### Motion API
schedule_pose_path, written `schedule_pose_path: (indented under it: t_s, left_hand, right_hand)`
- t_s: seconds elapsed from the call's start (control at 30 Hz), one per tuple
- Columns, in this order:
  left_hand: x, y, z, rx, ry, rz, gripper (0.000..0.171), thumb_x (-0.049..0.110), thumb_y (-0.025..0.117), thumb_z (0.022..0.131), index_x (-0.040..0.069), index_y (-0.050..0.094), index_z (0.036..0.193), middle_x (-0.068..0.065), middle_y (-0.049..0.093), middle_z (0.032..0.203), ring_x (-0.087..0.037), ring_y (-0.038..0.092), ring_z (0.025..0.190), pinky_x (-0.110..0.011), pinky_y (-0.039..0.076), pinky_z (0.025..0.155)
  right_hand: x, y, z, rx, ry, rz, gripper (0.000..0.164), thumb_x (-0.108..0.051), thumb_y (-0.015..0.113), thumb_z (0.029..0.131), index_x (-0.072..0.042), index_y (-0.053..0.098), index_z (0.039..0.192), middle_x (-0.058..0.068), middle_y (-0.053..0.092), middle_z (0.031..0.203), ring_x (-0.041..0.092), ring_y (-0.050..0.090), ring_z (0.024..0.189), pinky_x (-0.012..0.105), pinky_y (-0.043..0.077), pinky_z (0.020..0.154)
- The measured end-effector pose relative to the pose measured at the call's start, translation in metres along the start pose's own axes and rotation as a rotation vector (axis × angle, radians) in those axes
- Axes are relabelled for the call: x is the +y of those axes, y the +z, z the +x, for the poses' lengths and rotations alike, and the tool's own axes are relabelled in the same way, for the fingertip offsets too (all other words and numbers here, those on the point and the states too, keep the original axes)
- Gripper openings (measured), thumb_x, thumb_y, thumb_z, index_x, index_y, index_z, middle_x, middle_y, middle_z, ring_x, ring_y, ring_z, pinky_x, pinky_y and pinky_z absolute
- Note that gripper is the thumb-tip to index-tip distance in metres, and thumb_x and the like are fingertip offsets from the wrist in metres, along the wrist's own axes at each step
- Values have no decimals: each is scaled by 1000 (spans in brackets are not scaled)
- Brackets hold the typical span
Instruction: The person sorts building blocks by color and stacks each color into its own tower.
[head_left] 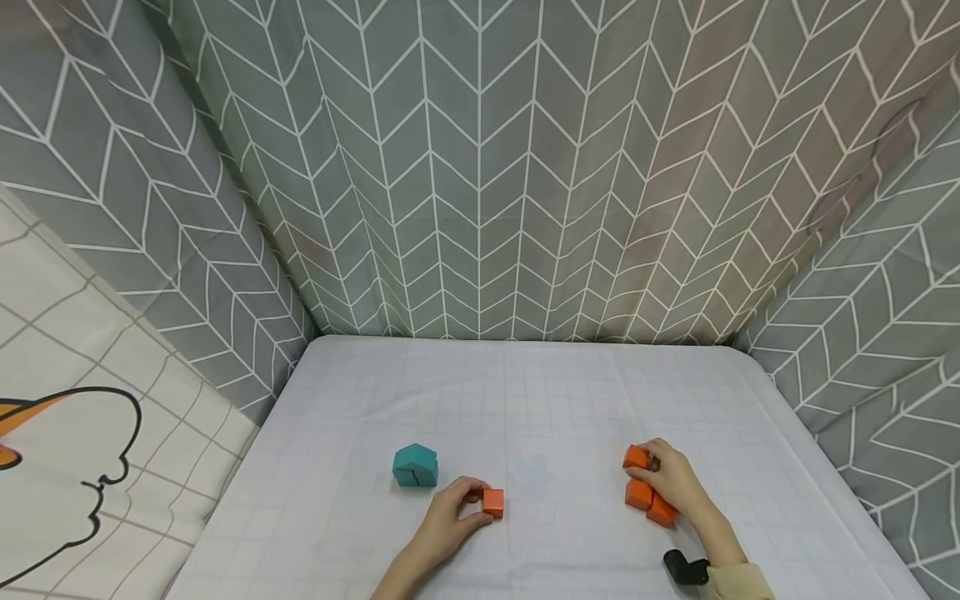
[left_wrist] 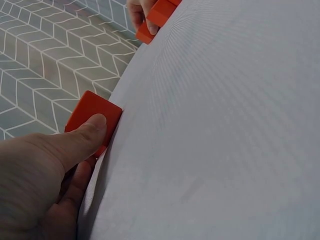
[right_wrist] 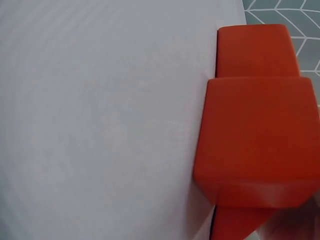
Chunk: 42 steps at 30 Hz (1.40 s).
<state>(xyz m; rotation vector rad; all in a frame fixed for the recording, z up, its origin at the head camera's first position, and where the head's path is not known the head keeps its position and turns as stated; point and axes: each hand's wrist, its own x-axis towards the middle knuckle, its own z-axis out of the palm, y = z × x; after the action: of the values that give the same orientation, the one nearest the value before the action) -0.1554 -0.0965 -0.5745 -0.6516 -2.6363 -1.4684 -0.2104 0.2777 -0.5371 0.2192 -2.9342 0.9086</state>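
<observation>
My left hand [head_left: 447, 517] pinches a small orange block [head_left: 492, 502] between thumb and fingers, low over the white tabletop. In the left wrist view the thumb lies flat on the face of that orange block [left_wrist: 92, 117]. Over on the right, my right hand [head_left: 671, 479] grips another orange block [head_left: 635, 457] with thumb and fingertips. Two more orange blocks [head_left: 639, 494] sit together just below that hand, nearer the front edge. Large orange blocks [right_wrist: 257, 132] fill the right side of the right wrist view, one overlapping the others; my right hand is mostly hidden there.
A teal block shape with a peaked top [head_left: 415, 465] stands left of my left hand, a seam running down its front. Beside my right wrist is a black angled object [head_left: 684, 568]. Patterned grey curtains [head_left: 480, 167] hang around the white-covered table [head_left: 555, 400].
</observation>
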Motion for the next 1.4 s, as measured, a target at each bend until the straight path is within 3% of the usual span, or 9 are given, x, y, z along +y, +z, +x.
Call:
schedule_pose_path:
  t_s: [0.2, 0.43, 0.63, 0.83, 1.1, 1.4]
  left_hand:
    - [0, 0, 0, -3, -5, -6, 35, 32, 68, 75, 17, 57, 105, 7, 58, 102, -5, 55, 90, -23, 48, 81]
    - [-1, 0, 1, -5, 3, -12, 35, 31, 68, 76, 17, 56, 106, 6, 58, 103, -5, 55, 91, -23, 49, 81]
    - [-1, 0, 1, -7, -3, -9, 35, 31, 68, 76, 17, 57, 106, 7, 58, 102, -5, 55, 91, -23, 49, 80]
    - [0, 0, 1, -10, -12, -12, 35, 30, 68, 75, 18, 57, 105, 7, 58, 102, -5, 54, 91, -23, 49, 81]
    - [1, 0, 0, -19, -18, -23, 35, 31, 67, 76, 17, 56, 106, 7, 58, 103, -5, 54, 91, -23, 48, 81]
    - [0, -1, 0, -8, -2, -21, 35, 29, 68, 75, 17, 57, 106, 7, 58, 102, -5, 54, 91, -23, 48, 81]
  right_hand:
    - [0, -1, 0, -11, 18, -13, 33, -20, 74, 73, -1, 61, 96, 1, 49, 80, 15, 43, 70, 22, 36, 56]
    - [1, -10, 0, 36, 2, -30, 33, -17, 74, 72, 2, 61, 96, 2, 48, 76, 14, 42, 67, 21, 34, 53]
    - [7, -24, 4, 57, 4, -51, 38, -19, 73, 73, 5, 60, 100, 6, 53, 83, 16, 43, 68, 22, 35, 52]
    - [6, -43, 18, 129, -47, -94, 40, -18, 73, 73, 9, 60, 99, 12, 57, 87, 20, 45, 69, 25, 37, 53]
    - [-14, -63, 43, 241, -135, -100, 39, -16, 75, 71, 10, 60, 97, 14, 56, 83, 23, 44, 67, 24, 35, 50]
    - [-48, -71, 64, 260, -203, -101, 35, -16, 75, 72, 8, 60, 94, 16, 56, 86, 26, 46, 70, 29, 37, 54]
